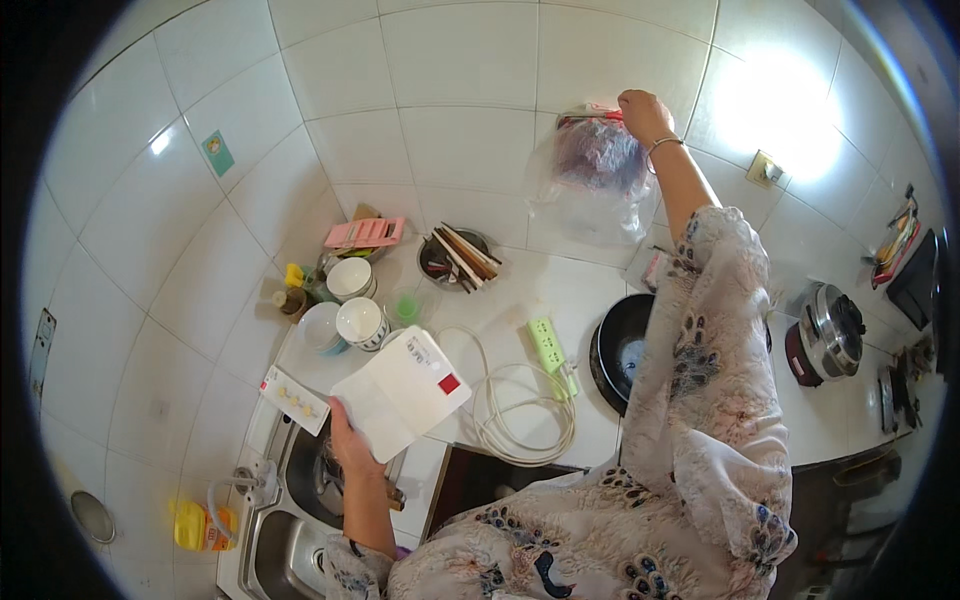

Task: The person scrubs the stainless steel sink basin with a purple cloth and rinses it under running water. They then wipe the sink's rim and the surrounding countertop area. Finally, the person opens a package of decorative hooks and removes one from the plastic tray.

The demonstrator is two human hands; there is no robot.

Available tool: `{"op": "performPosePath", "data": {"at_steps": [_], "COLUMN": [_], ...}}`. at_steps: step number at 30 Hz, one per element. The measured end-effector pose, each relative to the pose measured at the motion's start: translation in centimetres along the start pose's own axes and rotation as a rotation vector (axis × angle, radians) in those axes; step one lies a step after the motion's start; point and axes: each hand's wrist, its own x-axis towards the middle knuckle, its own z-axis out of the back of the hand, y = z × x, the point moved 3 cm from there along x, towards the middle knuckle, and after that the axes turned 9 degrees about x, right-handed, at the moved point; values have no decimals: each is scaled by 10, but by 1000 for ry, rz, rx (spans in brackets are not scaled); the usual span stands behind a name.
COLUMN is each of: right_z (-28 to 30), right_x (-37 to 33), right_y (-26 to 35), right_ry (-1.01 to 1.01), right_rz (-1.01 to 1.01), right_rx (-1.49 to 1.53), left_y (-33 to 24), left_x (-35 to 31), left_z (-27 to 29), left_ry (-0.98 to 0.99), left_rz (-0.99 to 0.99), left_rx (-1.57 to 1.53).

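My left hand (352, 440) is wrapped round the lower left edge of a white flat box (400, 385) with a red square on it, above the counter by the sink. Beside its fingertips is a white card (294, 400) with small yellow pieces; whether I hold it too, I cannot tell. My right hand (647, 116) reaches far up to the tiled wall, fingers curled at the red-edged top of a clear plastic bag (600, 190). Dark, bunched contents show inside the bag. What hangs the bag, if anything, is hidden.
A green power strip (545, 345) and coiled white cable (520, 440) lie on the counter. White bowls (360, 320), a basket of chopsticks (460, 258), a black pan (612, 350), a metal sink (285, 560), a yellow bottle (203, 527) and a pot-like cooker (825, 335) stand around.
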Motion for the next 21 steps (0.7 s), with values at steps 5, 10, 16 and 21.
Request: {"op": "performPosePath", "data": {"at_steps": [5, 10, 16, 21], "right_z": [-26, -30, -21, 1], "right_x": [33, 43, 32, -24], "right_y": [-26, -34, -18, 13], "right_ry": [137, 284, 415, 236], "right_rz": [-58, -106, -120, 238], "right_rx": [-134, -253, -263, -32], "left_y": [4, 8, 2, -2], "left_x": [19, 36, 46, 60], "left_z": [-60, -116, -137, -104], "left_ry": [274, 433, 428, 248], "left_rz": [-23, -9, 29, 56], "left_rx": [-68, -80, -100, -169]}}
